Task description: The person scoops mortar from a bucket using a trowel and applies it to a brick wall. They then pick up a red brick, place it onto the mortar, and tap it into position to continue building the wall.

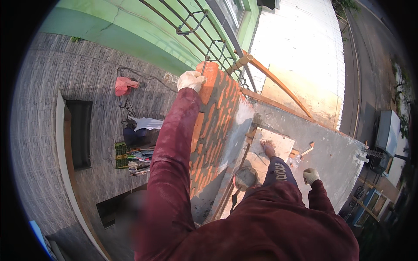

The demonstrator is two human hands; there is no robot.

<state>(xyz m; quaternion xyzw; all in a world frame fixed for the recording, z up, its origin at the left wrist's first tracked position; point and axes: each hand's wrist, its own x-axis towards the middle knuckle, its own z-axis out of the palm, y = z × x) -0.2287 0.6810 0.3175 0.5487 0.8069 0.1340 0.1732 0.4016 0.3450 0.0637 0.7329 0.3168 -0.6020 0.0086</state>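
My left hand (190,81), in a pale work glove, reaches far forward to the top of a brick wall. Its fingers are closed round the edge of an orange brick (209,78) at the wall's end. A thin metal rod (204,66) stands against that brick, close to my fingers. Grey mortar fills the joints of the brick wall (216,126). My right hand (311,175), gloved too, hangs apart on the right with its fingers curled; whatever may be inside them is hidden.
A bucket of grey mortar (246,178) stands beside my legs, near a pale board (278,145) under my foot. Steel rebar cages (191,21) and an orange brace (278,82) rise beyond the wall. Clothes (141,148) hang below on the left; a street lies far right.
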